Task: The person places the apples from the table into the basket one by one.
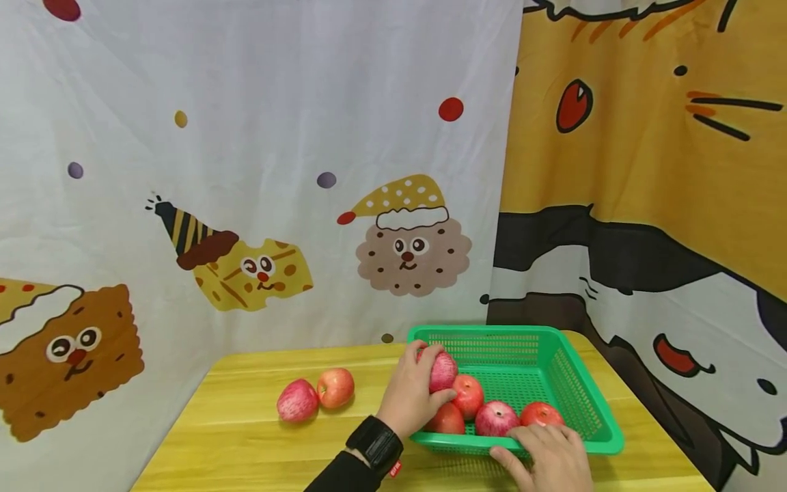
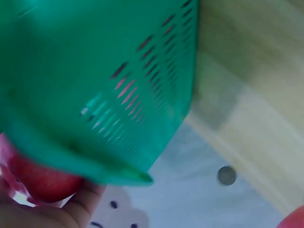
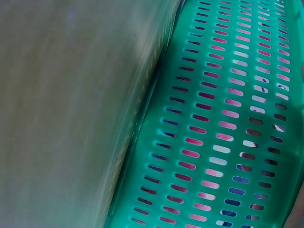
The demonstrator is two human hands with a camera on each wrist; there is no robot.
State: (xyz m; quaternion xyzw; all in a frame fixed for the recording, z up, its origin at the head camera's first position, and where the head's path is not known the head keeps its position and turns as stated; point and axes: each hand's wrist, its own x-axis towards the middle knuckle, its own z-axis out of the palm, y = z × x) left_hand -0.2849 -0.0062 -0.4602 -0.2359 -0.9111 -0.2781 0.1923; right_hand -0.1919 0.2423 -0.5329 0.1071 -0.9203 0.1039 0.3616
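Note:
A green plastic basket (image 1: pixel 590 379) stands at the right of the wooden table. Inside it, along the left and front, lie several fruits, among them a red apple (image 1: pixel 468 396) and a pink-streaked fruit (image 1: pixel 495 418). My left hand (image 1: pixel 412 389) reaches over the left rim and grips a speckled pink-red fruit (image 1: pixel 444 371), its fingers on the far side and the thumb nearer me. In the left wrist view, red fruit (image 2: pixel 45 180) shows beside the hand, below the rim. My right hand (image 1: pixel 550 458) holds the front rim, fingers over the edge and thumb outside. Its fingertips are partly hidden.
On the table (image 1: pixel 246 444), left of the basket, a pink-red fruit (image 1: pixel 298 400) and an apple (image 1: pixel 335 387) lie side by side. A printed curtain (image 1: pixel 277 137) hangs behind the table and along its right side.

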